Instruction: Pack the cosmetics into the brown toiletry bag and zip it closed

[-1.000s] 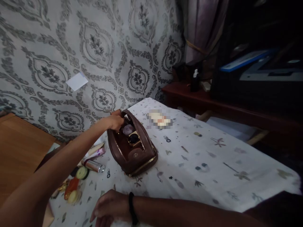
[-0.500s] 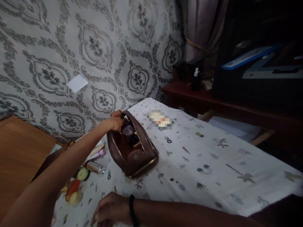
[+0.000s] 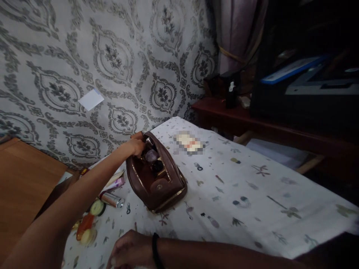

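Observation:
A brown zip bag (image 3: pixel 168 194) lies unzipped on the patterned cloth, its mouth facing me. My left hand (image 3: pixel 136 147) reaches into its far left end; the fingertips are hidden inside, so any hold on something does not show. Beside those fingers, small items stand in the bag: a silver-capped piece (image 3: pixel 149 142), a clear purplish round container (image 3: pixel 152 155) and a black round item (image 3: pixel 157 165). Low in the view, my right hand (image 3: pixel 130 249), a black band at its wrist, hangs over the cloth with loosely bent fingers and nothing seen in them.
Left of the bag lie a silver tube (image 3: pixel 112 200), a pink-and-white tube (image 3: pixel 117 182), a green-faced jar (image 3: pixel 97 207), an orange item (image 3: pixel 85 224) and a pale-lidded jar (image 3: pixel 88 236). A blurred-out packet (image 3: pixel 188 142) lies beyond the bag. A dark red desk (image 3: pixel 213 116) stands at right.
Almost nothing differs. My left hand stays in the bag with only a slight shift, and my right hand keeps its place.

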### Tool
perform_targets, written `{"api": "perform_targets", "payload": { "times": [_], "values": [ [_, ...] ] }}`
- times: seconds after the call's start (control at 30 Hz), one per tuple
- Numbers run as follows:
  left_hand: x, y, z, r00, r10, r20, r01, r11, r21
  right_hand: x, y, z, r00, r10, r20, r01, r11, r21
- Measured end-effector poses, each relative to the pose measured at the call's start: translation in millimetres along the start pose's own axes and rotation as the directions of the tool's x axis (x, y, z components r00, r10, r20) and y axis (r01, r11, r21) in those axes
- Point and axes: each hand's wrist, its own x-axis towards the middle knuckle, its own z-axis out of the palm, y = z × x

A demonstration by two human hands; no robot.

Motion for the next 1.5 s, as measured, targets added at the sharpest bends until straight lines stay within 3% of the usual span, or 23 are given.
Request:
{"api": "perform_targets", "payload": {
  "times": [0.23, 1.0, 1.27, 1.5],
  "values": [
    [-7, 10, -6.3, 0.998, -0.059, 0.020, 0.057, 0.995, 0.087, 0, 2, -1, 0.999, -0.033, 0.033, 0.033, 0.999, 0.011],
    [-5, 3, -11.1, 0.999, -0.031, 0.027, 0.032, 0.998, -0.046, -1, 1, -3, 0.996, 0.005, 0.088, -0.004, 1.000, -0.012],
    [-3, 1, -14.6, 0.999, -0.020, -0.029, 0.017, 0.995, -0.100, -5, -1, 0, 0.998, -0.003, 0.070, 0.005, 0.999, -0.033],
    [-23, 3, -33.4, 0.989, -0.046, -0.138, 0.032, 0.994, -0.100, -4, -1, 0, 0.998, -0.022, 0.058, 0.024, 0.999, -0.023]
  ]
}}
